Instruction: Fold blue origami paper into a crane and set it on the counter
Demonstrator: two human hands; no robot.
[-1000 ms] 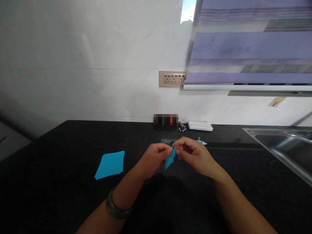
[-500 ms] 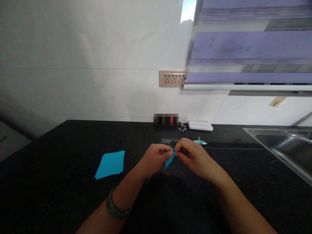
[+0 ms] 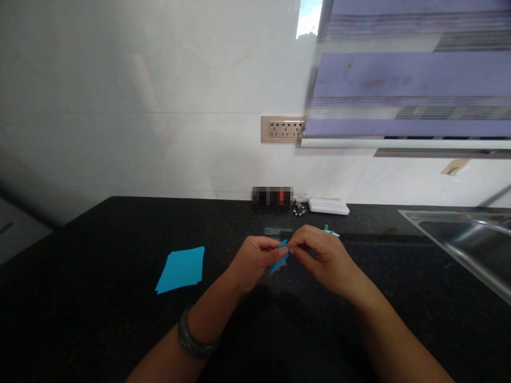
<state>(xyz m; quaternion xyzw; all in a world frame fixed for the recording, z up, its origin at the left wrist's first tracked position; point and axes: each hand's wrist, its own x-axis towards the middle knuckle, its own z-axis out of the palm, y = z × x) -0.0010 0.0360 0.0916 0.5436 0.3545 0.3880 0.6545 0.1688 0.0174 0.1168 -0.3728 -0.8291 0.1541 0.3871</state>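
A small folded piece of blue paper (image 3: 278, 264) is held above the dark counter. My left hand (image 3: 255, 261) grips it, thumb on the near face and fingers behind. At its upper right edge, my right hand (image 3: 319, 254) pinches with thumb and forefinger; the fingertips hide that corner. A stack of blue paper sheets (image 3: 181, 269) lies flat on the counter to the left. Beyond my right hand, a pale blue folded paper figure (image 3: 331, 232) is partly hidden by that hand.
Against the wall stand a blurred-out dark box (image 3: 272, 196), a beaded string (image 3: 299, 208) and a white flat case (image 3: 328, 206). A steel sink (image 3: 459, 239) is set into the black counter (image 3: 120, 330) on the right. A socket panel (image 3: 282, 129) and purple blind (image 3: 399, 80) are above.
The folded blue paper has turned slightly in my left hand and shows a narrower shape. My right hand has shifted a little, covering more of the pale paper figure.
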